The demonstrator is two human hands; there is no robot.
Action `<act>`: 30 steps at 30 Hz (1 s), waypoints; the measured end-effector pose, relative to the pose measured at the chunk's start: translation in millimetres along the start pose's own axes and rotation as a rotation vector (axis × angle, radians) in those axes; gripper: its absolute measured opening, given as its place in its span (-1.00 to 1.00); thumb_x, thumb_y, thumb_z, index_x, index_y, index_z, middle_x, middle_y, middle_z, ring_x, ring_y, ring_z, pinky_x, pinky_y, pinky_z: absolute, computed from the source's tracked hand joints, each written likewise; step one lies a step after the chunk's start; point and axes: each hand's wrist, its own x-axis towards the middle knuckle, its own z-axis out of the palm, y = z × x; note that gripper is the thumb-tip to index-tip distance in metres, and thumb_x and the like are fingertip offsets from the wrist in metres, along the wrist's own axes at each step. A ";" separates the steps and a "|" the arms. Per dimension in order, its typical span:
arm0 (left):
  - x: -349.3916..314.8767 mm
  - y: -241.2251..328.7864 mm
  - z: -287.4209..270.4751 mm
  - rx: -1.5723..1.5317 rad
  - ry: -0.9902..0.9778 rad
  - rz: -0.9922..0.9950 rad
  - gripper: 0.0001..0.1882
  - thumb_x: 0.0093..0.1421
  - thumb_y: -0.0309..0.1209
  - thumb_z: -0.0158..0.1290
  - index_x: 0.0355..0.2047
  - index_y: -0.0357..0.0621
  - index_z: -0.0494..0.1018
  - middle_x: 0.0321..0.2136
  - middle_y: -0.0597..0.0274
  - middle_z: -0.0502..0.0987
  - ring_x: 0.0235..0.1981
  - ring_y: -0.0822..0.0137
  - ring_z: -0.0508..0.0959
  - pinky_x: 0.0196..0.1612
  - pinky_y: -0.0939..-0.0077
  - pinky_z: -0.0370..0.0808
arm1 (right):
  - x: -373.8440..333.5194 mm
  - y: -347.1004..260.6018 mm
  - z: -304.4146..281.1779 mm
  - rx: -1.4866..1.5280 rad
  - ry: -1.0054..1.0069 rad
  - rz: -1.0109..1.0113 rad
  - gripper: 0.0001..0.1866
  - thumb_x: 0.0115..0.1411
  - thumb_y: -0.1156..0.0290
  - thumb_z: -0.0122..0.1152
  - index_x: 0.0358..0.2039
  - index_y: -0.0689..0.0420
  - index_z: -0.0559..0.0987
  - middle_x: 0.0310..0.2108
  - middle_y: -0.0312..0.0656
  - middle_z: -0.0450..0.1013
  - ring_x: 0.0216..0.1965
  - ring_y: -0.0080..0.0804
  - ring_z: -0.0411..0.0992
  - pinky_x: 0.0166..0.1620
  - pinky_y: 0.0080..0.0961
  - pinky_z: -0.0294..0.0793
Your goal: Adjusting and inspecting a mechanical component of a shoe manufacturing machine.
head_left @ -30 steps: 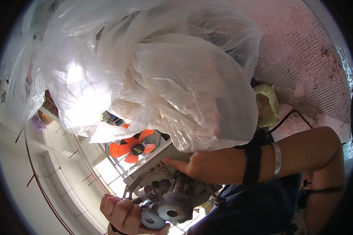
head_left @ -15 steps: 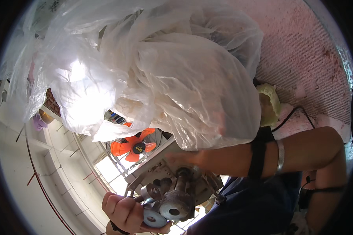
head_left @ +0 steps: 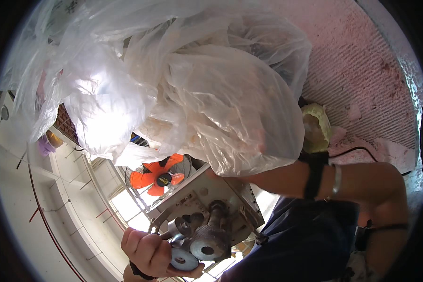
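1. Bulging above the grey metal machine [head_left: 210,193], a translucent plastic bag [head_left: 235,108] covers part of the right hand [head_left: 242,179], at the machine's upper edge; whether its grip is open or closed, I cannot tell.
2. Beyond the machine's right side, the right forearm wears a black strap [head_left: 315,176] and a silver bracelet [head_left: 336,179].
3. At the machine's lower left, the left hand [head_left: 149,254] has its grip closed on a grey disc [head_left: 190,258] with a central hole, thumb along the lower rim.
4. Just right of that disc, on the machine's front, sits a knurled cylinder [head_left: 211,237], bored through its end.
5. Behind the machine, to its upper left, stands an orange-bladed fan [head_left: 150,180].
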 end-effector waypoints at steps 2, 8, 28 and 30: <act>-0.3 0.7 0.3 0.007 0.004 0.000 -0.29 -0.25 0.34 0.20 -0.56 -0.08 0.28 -0.59 0.30 0.19 -0.63 0.31 0.20 -0.58 0.41 0.07 | 9.3 7.7 7.5 -0.020 0.079 -0.026 -0.09 0.09 0.61 -0.02 0.37 -0.45 -0.01 -0.53 -0.23 0.39 -0.52 -0.42 0.45 -0.41 -0.40 0.50; -1.1 -0.7 0.1 0.013 0.009 0.002 -0.25 -0.24 0.37 0.17 -0.55 -0.10 0.25 -0.57 0.26 0.17 -0.61 0.28 0.19 -0.57 0.37 0.07 | -30.4 -4.1 12.9 0.089 -0.242 0.023 -0.07 0.13 0.62 -0.07 0.35 -0.62 -0.05 -0.66 -0.24 0.33 -0.70 -0.36 0.40 -0.59 -0.36 0.44; -6.7 3.1 1.3 0.055 -0.023 -0.052 -0.21 -0.20 0.43 0.12 -0.44 -0.10 0.24 -0.55 0.25 0.13 -0.56 0.27 0.16 -0.51 0.36 0.07 | -0.9 26.6 16.8 0.145 -0.152 -0.393 -0.42 0.24 0.45 -0.03 0.21 -0.47 0.32 -0.52 -0.23 0.48 -0.49 -0.22 0.53 -0.44 -0.32 0.51; -6.9 1.6 2.3 0.040 -0.022 -0.037 -0.21 -0.20 0.42 0.12 -0.44 -0.10 0.24 -0.55 0.25 0.13 -0.56 0.27 0.16 -0.51 0.35 0.07 | -11.4 27.5 16.2 0.155 -0.175 -0.324 -0.40 0.23 0.47 -0.03 0.21 -0.50 0.31 -0.52 -0.23 0.47 -0.49 -0.23 0.53 -0.43 -0.32 0.51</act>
